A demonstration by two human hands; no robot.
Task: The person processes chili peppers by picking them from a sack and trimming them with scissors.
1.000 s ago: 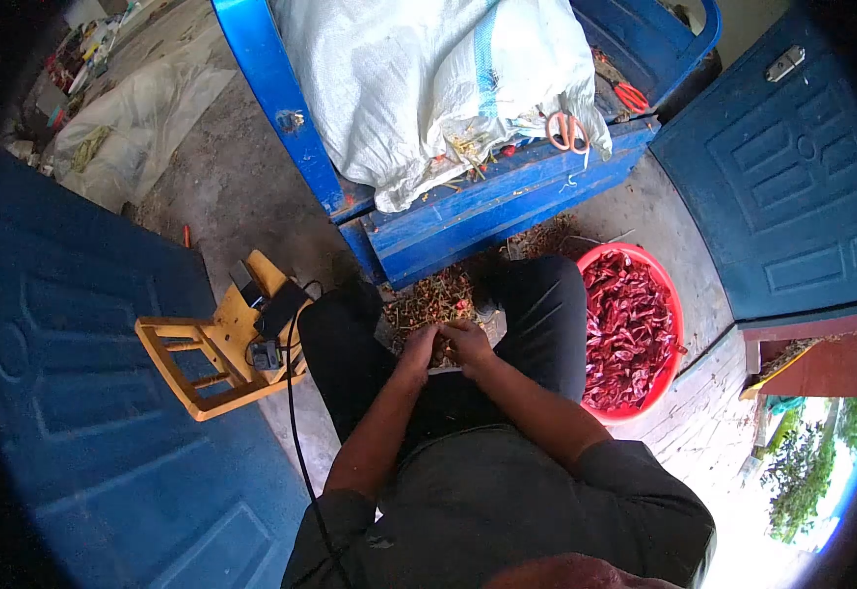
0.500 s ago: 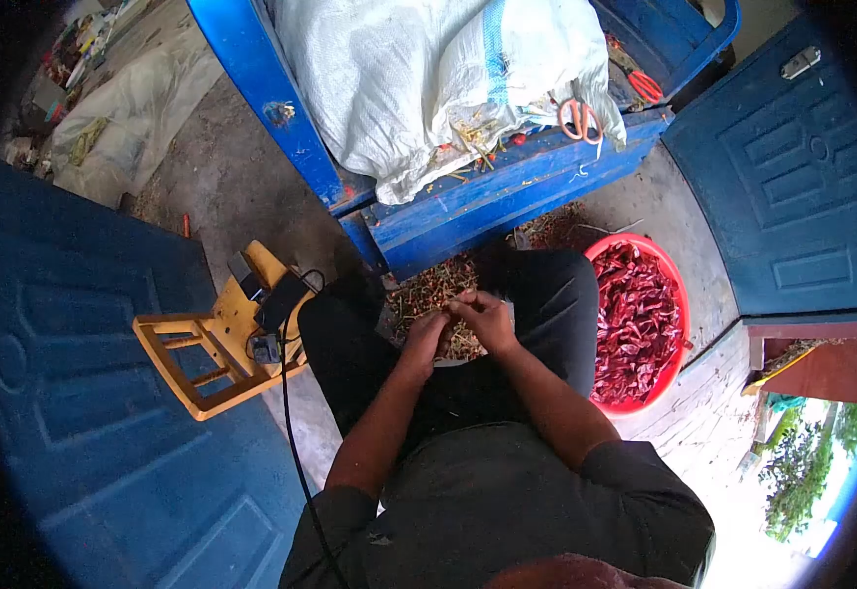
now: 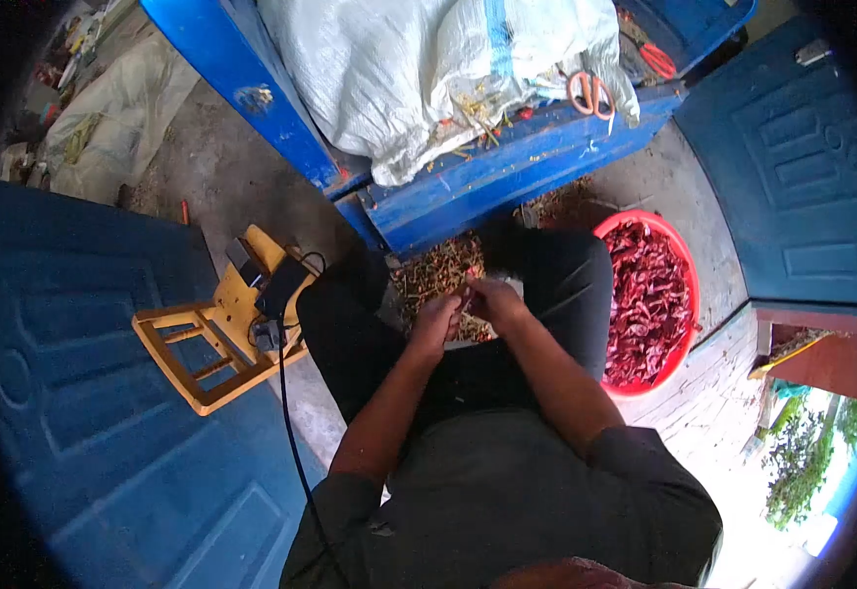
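My left hand (image 3: 435,324) and my right hand (image 3: 494,301) meet between my knees, fingers closed and fingertips close together. Something small and dark reddish seems to be pinched between them, too small and blurred to name. Beneath them is a container full of brown and reddish stem-like scraps (image 3: 438,267), partly covered by my hands. To the right of my knee, a red basin (image 3: 692,294) is heaped with dried red chilies (image 3: 644,314).
Ahead stands a blue metal cart (image 3: 536,142) bearing a white woven sack (image 3: 360,88), orange-handled scissors (image 3: 590,95) and red-handled scissors (image 3: 657,61). At left, a yellow wooden chair (image 3: 203,363) holds dark devices with a cable (image 3: 289,422). Blue doors (image 3: 85,344) flank both sides.
The view has shifted slightly, so the basin and cart appear a little higher and further right. My hands stay together over the scraps; their fingers have moved slightly.
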